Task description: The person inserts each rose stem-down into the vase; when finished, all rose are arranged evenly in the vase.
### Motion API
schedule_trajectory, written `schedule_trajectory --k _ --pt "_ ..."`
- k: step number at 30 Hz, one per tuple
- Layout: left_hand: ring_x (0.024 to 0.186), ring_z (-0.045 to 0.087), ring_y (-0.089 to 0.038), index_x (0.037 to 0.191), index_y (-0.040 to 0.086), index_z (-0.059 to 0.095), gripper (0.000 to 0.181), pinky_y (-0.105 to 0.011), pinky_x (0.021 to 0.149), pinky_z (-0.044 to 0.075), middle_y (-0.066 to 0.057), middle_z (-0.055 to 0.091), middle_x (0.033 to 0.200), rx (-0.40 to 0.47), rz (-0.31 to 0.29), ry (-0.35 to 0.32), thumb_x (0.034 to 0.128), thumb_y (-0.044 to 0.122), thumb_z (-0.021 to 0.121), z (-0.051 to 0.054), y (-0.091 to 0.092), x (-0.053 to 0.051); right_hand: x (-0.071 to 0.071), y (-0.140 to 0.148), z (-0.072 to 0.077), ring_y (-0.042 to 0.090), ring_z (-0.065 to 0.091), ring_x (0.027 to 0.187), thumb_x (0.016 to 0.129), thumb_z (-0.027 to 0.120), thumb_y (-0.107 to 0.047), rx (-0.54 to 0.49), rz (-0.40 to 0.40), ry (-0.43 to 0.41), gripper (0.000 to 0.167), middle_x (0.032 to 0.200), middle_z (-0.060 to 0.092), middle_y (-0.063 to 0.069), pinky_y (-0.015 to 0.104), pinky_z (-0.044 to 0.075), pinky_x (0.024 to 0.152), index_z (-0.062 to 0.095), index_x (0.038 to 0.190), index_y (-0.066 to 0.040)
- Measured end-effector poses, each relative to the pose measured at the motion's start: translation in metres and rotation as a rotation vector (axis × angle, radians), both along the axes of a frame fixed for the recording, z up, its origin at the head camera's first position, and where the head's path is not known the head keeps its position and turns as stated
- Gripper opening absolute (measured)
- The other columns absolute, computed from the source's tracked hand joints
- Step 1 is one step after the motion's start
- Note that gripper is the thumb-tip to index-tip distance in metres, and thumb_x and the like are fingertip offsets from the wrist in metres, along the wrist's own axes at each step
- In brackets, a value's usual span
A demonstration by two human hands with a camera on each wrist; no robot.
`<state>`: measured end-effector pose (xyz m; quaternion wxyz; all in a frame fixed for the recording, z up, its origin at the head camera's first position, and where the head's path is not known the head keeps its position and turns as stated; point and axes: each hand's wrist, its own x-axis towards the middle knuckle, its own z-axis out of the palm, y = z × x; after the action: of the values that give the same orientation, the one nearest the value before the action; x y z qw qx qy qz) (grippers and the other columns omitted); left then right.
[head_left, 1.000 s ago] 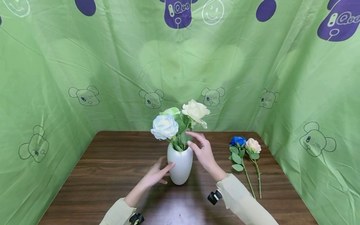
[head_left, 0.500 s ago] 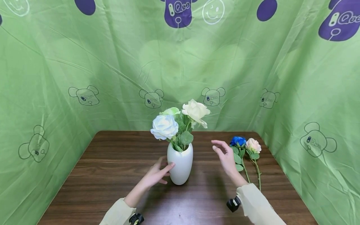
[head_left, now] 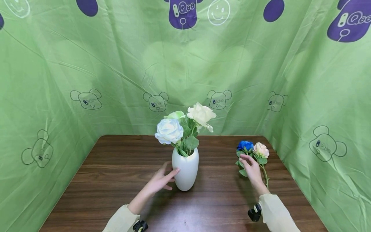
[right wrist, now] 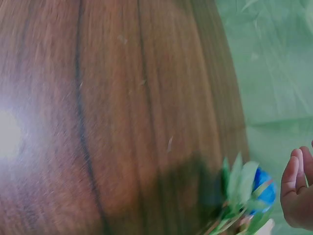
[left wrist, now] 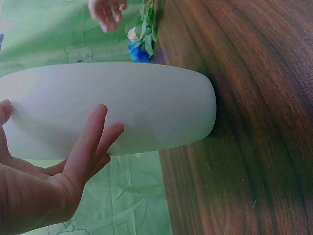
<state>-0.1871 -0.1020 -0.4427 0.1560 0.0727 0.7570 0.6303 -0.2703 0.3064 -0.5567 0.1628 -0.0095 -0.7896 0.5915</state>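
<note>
A white vase (head_left: 185, 170) stands upright on the wooden table, holding a pale blue rose (head_left: 169, 131), a cream rose (head_left: 201, 114) and a light green flower (head_left: 176, 115). My left hand (head_left: 157, 181) rests against the vase's left side. Its fingers (left wrist: 88, 142) lie fairly straight and spread on the white wall in the left wrist view. My right hand (head_left: 251, 169) hovers over the stem of a blue rose (head_left: 245, 145), fingers slightly bent, nothing visibly held. Beside it lies a pale pink rose (head_left: 261, 150); the hand and forearm hide part of the blue rose's stem.
The brown wooden table (head_left: 116, 167) meets a green printed curtain (head_left: 124, 64) at the back and both sides. The two loose roses lie near the table's right edge.
My right hand has left the leaves at the vase mouth and moved right, above the blue rose's stem. My left hand has stayed at the vase.
</note>
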Motion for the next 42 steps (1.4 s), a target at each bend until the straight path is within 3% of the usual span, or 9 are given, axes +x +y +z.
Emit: schedule_trajectory --k 4,9,14,17,22,25,34,38,42 --pt "0.094 0.055 -0.039 0.134 0.008 0.026 0.067 -0.042 0.058 0.052 -0.029 0.036 0.127 0.005 0.0 0.002 0.085 0.043 0.055 0.0 0.0 0.001 0.016 0.0 0.011 0.017 0.051 0.093 0.086 0.058 -0.021 0.061 -0.105 -0.055 0.035 0.109 0.056 0.014 0.022 0.042 0.07 0.054 0.115 -0.001" --pt "0.094 0.055 -0.04 0.134 0.008 0.026 0.067 -0.041 0.057 0.053 -0.028 0.035 0.127 0.006 0.001 -0.003 0.0851 0.043 0.054 0.0 0.0 0.0 0.041 -0.005 0.036 0.035 0.044 0.103 0.087 0.052 -0.013 0.143 -0.229 -0.261 0.041 0.119 0.043 0.026 0.04 0.041 0.078 0.042 0.123 0.004" --pt "0.094 0.055 -0.039 0.135 0.008 0.024 0.068 -0.042 0.058 0.052 -0.028 0.034 0.128 0.013 -0.002 -0.012 0.085 0.044 0.054 0.001 0.0 0.001 0.049 0.007 0.024 0.039 0.044 0.103 0.083 0.055 -0.013 0.216 -0.314 -0.365 0.043 0.114 0.05 0.028 0.045 0.037 0.083 0.044 0.12 0.006" --pt "0.095 0.054 -0.04 0.135 0.006 0.024 0.068 -0.041 0.058 0.053 -0.03 0.034 0.127 0.02 -0.006 -0.012 0.0856 0.042 0.054 0.011 0.001 0.005 0.052 0.012 0.016 0.03 0.055 0.086 0.079 0.059 -0.015 0.267 -0.34 -0.383 0.041 0.101 0.058 0.024 0.039 0.042 0.075 0.05 0.113 0.006" --pt "0.096 0.052 -0.044 0.134 0.002 0.025 0.065 -0.038 0.058 0.053 -0.031 0.035 0.126 0.015 -0.016 -0.007 0.0872 0.037 0.054 0.034 0.003 0.016 0.052 0.014 0.012 0.01 0.056 0.051 0.078 0.061 -0.016 0.29 -0.284 -0.388 0.038 0.088 0.062 0.019 0.022 0.043 0.051 0.054 0.109 0.005" --pt "0.096 0.052 -0.044 0.134 0.002 0.024 0.065 -0.039 0.057 0.053 -0.031 0.035 0.126 0.018 -0.019 -0.006 0.0875 0.037 0.054 0.031 0.002 0.014 0.054 0.012 0.014 0.01 0.056 0.051 0.078 0.061 -0.014 0.298 -0.241 -0.394 0.038 0.085 0.061 0.018 0.023 0.043 0.049 0.053 0.109 0.007" --pt "0.095 0.054 -0.039 0.136 0.008 0.024 0.068 -0.041 0.057 0.053 -0.028 0.034 0.128 0.01 -0.007 -0.009 0.0853 0.043 0.054 0.001 -0.001 0.002 0.057 0.004 0.017 0.012 0.055 0.052 0.078 0.058 -0.004 0.298 -0.176 -0.384 0.035 0.077 0.061 0.014 0.022 0.043 0.048 0.052 0.109 0.009" --pt "0.095 0.054 -0.039 0.136 0.008 0.024 0.068 -0.041 0.057 0.053 -0.028 0.034 0.128 0.011 -0.007 -0.011 0.0854 0.043 0.054 0.003 -0.001 0.002 0.054 -0.001 0.016 0.012 0.055 0.05 0.078 0.058 -0.002 0.213 -0.146 -0.342 0.036 0.077 0.062 0.012 0.021 0.043 0.046 0.049 0.111 0.009" --pt "0.096 0.053 -0.042 0.135 0.005 0.024 0.067 -0.044 0.059 0.052 -0.03 0.034 0.127 0.022 -0.015 -0.011 0.0863 0.04 0.054 0.017 0.001 0.007 0.046 0.001 0.001 0.011 0.054 0.05 0.078 0.06 -0.003 0.035 -0.088 -0.262 0.042 0.076 0.06 0.006 0.021 0.046 0.045 0.043 0.113 0.01"
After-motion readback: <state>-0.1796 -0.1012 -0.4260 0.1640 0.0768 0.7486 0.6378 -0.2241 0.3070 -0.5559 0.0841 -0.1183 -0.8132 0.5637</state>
